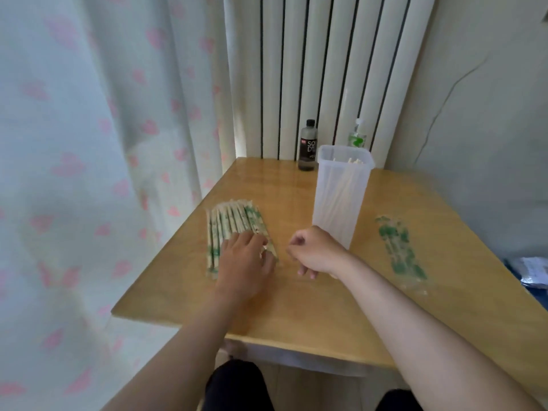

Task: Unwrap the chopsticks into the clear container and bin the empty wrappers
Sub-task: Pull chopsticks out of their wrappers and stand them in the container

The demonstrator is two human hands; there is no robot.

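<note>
Several wrapped chopsticks point(234, 226) in green-printed wrappers lie side by side on the left of the wooden table point(296, 307). My left hand point(244, 259) lies on their near ends, fingers touching the rightmost ones. My right hand point(314, 252) hovers just right of it with loosely curled fingers and nothing visible in it. Behind that hand stands the tall clear container point(341, 197) with several bare chopsticks inside. A flat pile of empty wrappers point(400, 250) lies on the table to the right.
A dark soda bottle point(307, 146) and a clear bottle with a green label point(357, 134) stand at the table's far edge by the radiator. A curtain hangs at the left. A blue and white object point(533, 271) lies past the table's right edge.
</note>
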